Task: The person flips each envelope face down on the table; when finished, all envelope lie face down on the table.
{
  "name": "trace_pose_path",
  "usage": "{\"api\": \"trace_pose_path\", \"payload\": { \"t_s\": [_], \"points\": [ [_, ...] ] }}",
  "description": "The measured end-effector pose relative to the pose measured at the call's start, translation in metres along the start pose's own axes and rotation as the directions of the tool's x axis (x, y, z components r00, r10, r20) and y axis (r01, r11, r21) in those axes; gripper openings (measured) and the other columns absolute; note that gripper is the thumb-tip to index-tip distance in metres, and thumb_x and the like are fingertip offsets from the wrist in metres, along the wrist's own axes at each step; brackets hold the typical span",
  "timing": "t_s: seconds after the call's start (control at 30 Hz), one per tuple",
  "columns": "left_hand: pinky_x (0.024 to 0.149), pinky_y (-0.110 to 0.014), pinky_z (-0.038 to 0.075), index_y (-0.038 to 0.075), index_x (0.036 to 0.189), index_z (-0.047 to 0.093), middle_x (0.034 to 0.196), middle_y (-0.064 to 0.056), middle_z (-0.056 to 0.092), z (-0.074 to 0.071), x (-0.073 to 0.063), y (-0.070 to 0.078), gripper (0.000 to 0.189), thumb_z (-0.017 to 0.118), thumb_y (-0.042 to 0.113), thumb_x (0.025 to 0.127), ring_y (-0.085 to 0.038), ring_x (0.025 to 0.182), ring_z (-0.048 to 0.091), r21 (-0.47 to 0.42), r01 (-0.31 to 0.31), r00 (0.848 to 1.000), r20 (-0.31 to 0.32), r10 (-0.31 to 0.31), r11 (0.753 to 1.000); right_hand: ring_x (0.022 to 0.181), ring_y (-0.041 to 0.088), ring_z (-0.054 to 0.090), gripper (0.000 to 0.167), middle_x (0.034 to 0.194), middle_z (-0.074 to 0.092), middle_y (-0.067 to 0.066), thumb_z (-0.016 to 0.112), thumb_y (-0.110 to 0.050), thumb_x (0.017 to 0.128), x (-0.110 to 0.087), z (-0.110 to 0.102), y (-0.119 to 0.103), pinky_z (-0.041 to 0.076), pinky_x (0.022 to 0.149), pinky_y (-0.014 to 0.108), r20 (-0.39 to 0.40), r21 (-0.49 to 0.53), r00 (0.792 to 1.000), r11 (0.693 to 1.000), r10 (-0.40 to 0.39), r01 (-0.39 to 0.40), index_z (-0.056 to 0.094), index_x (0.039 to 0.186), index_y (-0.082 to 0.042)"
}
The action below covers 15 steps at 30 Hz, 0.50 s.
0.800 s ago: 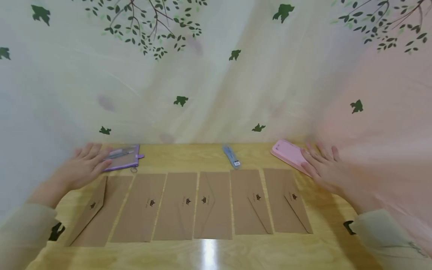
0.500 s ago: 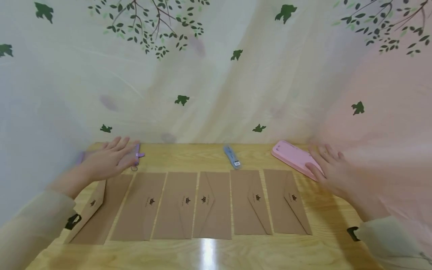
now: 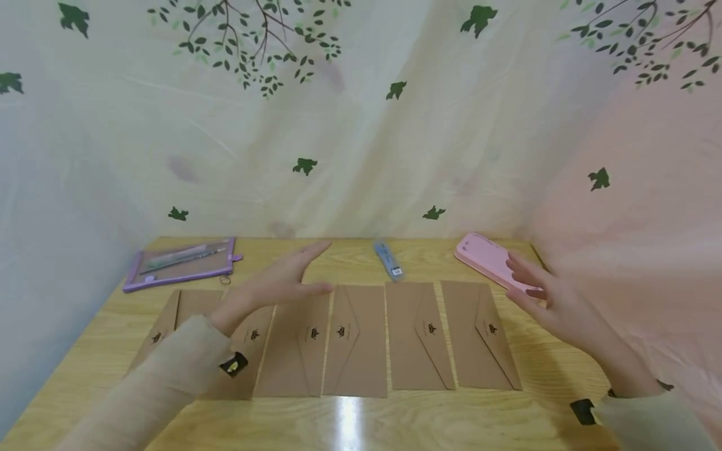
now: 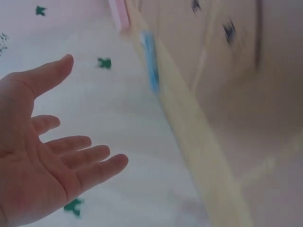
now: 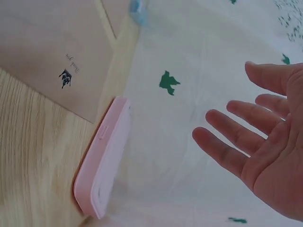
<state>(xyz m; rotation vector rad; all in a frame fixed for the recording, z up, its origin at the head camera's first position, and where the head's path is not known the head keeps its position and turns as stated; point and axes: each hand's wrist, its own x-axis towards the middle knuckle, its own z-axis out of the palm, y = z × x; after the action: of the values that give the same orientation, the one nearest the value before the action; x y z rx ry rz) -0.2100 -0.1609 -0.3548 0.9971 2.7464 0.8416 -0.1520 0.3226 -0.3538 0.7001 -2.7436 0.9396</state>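
Note:
My left hand (image 3: 276, 285) hovers above the brown envelopes left of centre, thumb and fingers spread, holding nothing. In the left wrist view the palm and fingers (image 4: 94, 175) show bare. My right hand (image 3: 549, 307) is raised just in front of the pink case (image 3: 487, 257), which looks like a pencil box, with its fingers slightly bent and nothing in them. The right wrist view shows a gap between that hand and the pink case. A row of several brown envelopes (image 3: 355, 351) with crown prints lies flat; my left arm covers part of the leftmost ones.
A clear purple-edged zip pouch (image 3: 180, 266) with pen-like things inside lies at the back left. A slim blue packaged item (image 3: 388, 260) lies behind the row, near the middle. A patterned cloth (image 3: 361, 144) hangs along the table's (image 3: 395, 423) back edge.
My left hand has moved right from over the purple pouch to above the envelopes, uncovering the pouch. My right hand has turned and shifted slightly toward me. The envelopes stay in place.

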Motion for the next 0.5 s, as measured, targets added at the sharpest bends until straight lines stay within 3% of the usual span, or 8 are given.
{"api": "trace_pose_path", "payload": {
  "t_s": [0.07,0.13,0.23,0.3,0.5],
  "points": [
    [0.119,-0.052,0.029,0.006,0.161,0.024,0.163,-0.016,0.029,0.017,0.007,0.01,0.087,0.072,0.039,0.096,-0.035,0.148,0.03,-0.04,-0.028,1.0,0.01,0.028,0.999,0.119,0.001,0.059,0.071,0.137,0.057,0.03,0.071,-0.004,0.095,-0.002,0.004,0.003,0.045,0.087,0.004,-0.03,0.018,0.999,1.0,-0.018,0.019,0.036,0.157,-0.006],
    [0.118,-0.052,0.031,0.005,0.16,0.027,0.162,-0.016,0.032,0.033,0.013,0.019,0.085,0.073,0.035,0.096,-0.036,0.146,0.033,-0.081,-0.051,0.998,0.029,0.053,0.995,0.113,-0.009,0.055,0.07,0.132,0.061,0.029,0.071,0.0,0.094,-0.005,0.009,0.01,0.046,0.084,0.004,-0.061,0.032,0.998,0.999,-0.022,0.024,0.038,0.156,-0.005],
    [0.113,-0.052,0.039,0.005,0.159,0.029,0.161,-0.016,0.034,0.053,0.021,0.03,0.081,0.074,0.029,0.095,-0.039,0.14,0.042,-0.177,-0.05,0.995,0.074,0.064,0.983,0.109,-0.005,0.059,0.066,0.13,0.063,0.027,0.07,0.0,0.095,-0.009,0.019,0.018,0.048,0.082,0.005,-0.079,0.069,0.997,0.998,0.013,-0.007,0.041,0.154,-0.002],
    [0.109,-0.052,0.044,0.006,0.159,0.031,0.16,-0.017,0.034,0.064,0.027,0.035,0.08,0.075,0.024,0.095,-0.042,0.134,0.048,-0.269,-0.044,0.994,0.087,0.07,0.962,0.107,-0.002,0.061,0.062,0.131,0.061,0.027,0.07,-0.001,0.095,-0.011,0.023,0.023,0.049,0.08,0.006,-0.077,0.103,0.996,0.994,0.048,-0.04,0.043,0.151,0.001],
    [0.096,-0.044,0.056,0.006,0.156,0.036,0.159,-0.017,0.036,0.095,0.053,0.047,0.075,0.076,0.013,0.093,-0.044,0.119,0.06,-0.443,-0.019,0.996,0.067,0.054,0.896,0.096,-0.005,0.062,0.057,0.13,0.058,0.03,0.069,-0.005,0.097,-0.014,0.029,0.039,0.057,0.069,0.017,-0.048,0.154,0.986,0.976,0.16,-0.151,0.045,0.147,0.008]
  ]
}}
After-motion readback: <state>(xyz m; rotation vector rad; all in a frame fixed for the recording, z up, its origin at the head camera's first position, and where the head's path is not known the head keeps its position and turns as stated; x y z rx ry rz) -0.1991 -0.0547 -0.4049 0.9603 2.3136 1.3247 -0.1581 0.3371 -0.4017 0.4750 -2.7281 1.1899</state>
